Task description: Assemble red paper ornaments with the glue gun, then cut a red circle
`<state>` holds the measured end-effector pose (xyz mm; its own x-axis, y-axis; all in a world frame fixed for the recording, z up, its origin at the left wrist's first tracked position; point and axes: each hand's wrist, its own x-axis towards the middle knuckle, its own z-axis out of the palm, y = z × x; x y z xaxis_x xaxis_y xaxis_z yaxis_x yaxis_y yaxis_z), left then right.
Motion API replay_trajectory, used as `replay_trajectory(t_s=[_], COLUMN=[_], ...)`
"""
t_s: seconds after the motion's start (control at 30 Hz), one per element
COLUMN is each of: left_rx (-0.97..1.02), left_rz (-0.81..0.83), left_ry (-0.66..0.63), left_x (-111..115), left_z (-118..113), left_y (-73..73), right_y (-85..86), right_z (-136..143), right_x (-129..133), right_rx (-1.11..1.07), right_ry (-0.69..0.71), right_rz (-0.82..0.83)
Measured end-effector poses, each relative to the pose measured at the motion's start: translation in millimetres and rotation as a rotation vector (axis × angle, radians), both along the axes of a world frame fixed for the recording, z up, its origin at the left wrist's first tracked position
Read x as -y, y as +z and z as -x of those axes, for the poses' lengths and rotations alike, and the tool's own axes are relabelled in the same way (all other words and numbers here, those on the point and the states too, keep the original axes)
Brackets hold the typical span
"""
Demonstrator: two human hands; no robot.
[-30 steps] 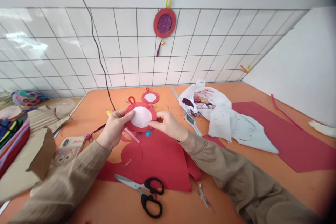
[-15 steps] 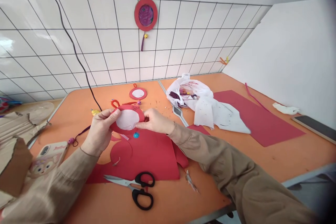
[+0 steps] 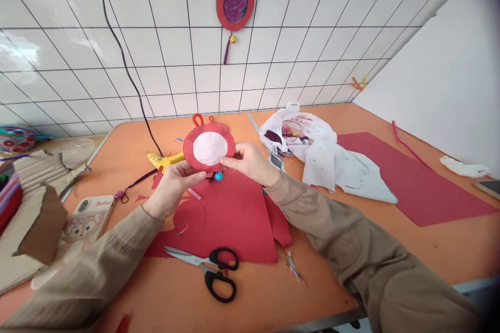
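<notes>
Both hands hold a round red paper ornament (image 3: pixel 188 152) with a white centre and a red loop on top, raised over the table. My left hand (image 3: pixel 172 187) pinches its lower left edge, thumb in front. At the lower right edge, my right hand (image 3: pixel 250 163) grips it between thumb and fingers. A blue bell (image 3: pixel 219 176) hangs just beneath it. Behind the ornament's left side lies a yellow glue gun (image 3: pixel 164 159), partly covered. Below the hands are cut red sheets (image 3: pixel 234 218) and black-handled scissors (image 3: pixel 219 270) with blades slightly apart.
A white plastic bag (image 3: pixel 312 125) with small craft pieces stands at the back, near white paper (image 3: pixel 351 174) and a large red sheet (image 3: pixel 414 192). Cardboard (image 3: pixel 42 229) and a phone (image 3: pixel 84 223) lie left. A finished ornament (image 3: pixel 222 10) hangs on the tiled wall.
The ornament has been tilted more upright to face me. My left hand has slid from its upper left edge down to the lower left. The view has shifted, showing the glue gun.
</notes>
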<state>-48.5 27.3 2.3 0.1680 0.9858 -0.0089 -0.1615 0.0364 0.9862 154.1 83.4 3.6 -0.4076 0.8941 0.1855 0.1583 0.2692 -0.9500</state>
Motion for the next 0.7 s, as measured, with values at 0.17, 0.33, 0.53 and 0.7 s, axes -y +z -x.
replay_trajectory(t_s=[0.17,0.33,0.53,0.7], left_rx=[-0.102,-0.085,-0.060,-0.038], left_rz=[0.055,0.086,0.095,0.118], left_ry=[-0.041,0.038,0.017,-0.054], left_x=[-1,-1,3,9], left_z=[1,2,1,-6], left_y=[-7.2,-8.8,-11.1,-8.3], right_y=[1.1,12.4,15.9,-9.0], right_z=[0,-12,-41,-45], right_x=[0,-7,-40,-62], right_rx=[-0.007,-0.015,-0.077,-0.114], right_ry=[-0.042,-0.170,-0.501,-0.529], right_rz=[-0.019,-0.092,-0.221,-0.070])
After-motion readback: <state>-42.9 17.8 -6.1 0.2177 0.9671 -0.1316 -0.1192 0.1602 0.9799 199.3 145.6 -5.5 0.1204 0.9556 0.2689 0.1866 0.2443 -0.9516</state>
